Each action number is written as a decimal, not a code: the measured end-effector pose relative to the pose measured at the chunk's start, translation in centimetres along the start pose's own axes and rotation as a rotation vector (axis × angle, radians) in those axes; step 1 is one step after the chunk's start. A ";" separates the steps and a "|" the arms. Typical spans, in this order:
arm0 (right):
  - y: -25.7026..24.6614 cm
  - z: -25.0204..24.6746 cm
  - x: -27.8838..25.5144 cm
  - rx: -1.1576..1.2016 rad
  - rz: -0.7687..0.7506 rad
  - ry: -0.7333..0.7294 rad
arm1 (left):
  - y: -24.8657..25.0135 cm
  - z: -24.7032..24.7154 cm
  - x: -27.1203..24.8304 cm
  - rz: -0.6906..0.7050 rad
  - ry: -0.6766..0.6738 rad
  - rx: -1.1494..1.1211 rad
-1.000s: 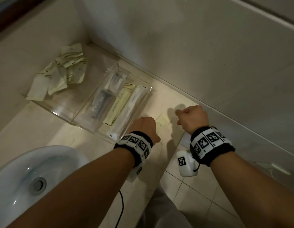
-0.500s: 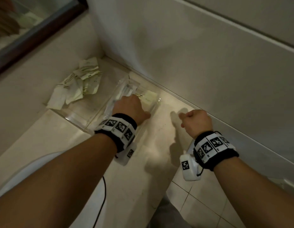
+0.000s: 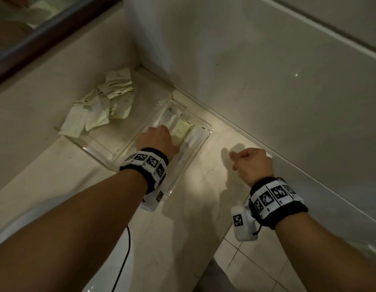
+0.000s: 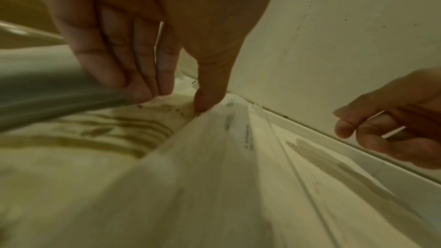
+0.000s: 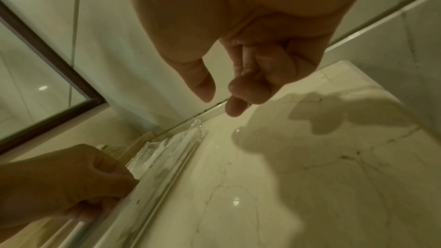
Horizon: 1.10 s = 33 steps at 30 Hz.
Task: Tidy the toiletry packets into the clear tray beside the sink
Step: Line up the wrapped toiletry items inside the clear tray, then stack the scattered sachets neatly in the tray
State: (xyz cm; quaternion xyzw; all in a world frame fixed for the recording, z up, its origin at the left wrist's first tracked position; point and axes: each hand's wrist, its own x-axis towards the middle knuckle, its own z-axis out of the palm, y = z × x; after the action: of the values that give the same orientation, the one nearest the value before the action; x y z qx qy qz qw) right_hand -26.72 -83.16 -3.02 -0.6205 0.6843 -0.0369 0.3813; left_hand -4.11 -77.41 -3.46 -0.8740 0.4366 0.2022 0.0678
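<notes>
Inside clear tray [image 3: 207,135], toiletry packets [image 3: 180,130]: judged light, limp, slippery; best pinched at a sealed edge. Pressing one: left hand [image 3: 155,140], fingers straight. Beside tray: right hand [image 3: 252,165], loosely curled, empty.

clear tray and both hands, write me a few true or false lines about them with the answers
1. The left hand reaches into the clear tray. True.
2. The right hand holds a packet. False: it holds nothing, its fingers loosely curled above the counter.
3. The crumpled packets lie to the left of the left hand. True.
4. The clear tray stands inside the sink. False: it stands on the counter, against the wall.
</notes>
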 end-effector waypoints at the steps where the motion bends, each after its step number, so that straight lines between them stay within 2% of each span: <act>1: -0.1 0.0 0.1 -0.001 0.002 0.003 | 0.0 0.1 0.1 0.007 0.016 -0.002; 7: -2.1 0.6 0.6 -0.013 -0.051 -0.006 | -0.5 0.0 0.0 0.032 0.035 -0.045; 11: -5.8 1.2 0.5 -0.026 -0.137 -0.017 | -2.0 -1.5 -0.6 0.047 0.041 -0.152; 14: -9.6 2.0 0.1 -0.040 -0.235 -0.032 | -4.5 -3.6 -1.1 0.016 0.103 -0.291; 19: -16.6 4.0 -0.5 -0.006 -0.399 -0.058 | -9.1 -7.0 -0.9 -0.114 0.257 -0.412; 26: -25.9 7.6 -0.1 -0.078 -0.653 -0.054 | -15.0 -7.8 1.4 -0.309 0.341 -0.518; 30: -29.9 10.1 1.8 -0.169 -0.762 -0.042 | -17.7 -6.9 2.3 -0.450 0.244 -0.479; 33: -31.7 12.0 2.9 -0.259 -0.822 -0.068 | -18.8 -6.0 2.4 -0.463 0.178 -0.436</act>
State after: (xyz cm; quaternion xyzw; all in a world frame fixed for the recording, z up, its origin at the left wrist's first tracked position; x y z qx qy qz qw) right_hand 6.26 -87.86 3.73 -0.8851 0.3660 -0.0792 0.2763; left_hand 13.85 -69.49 -0.15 -0.9582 0.1770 0.1930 -0.1153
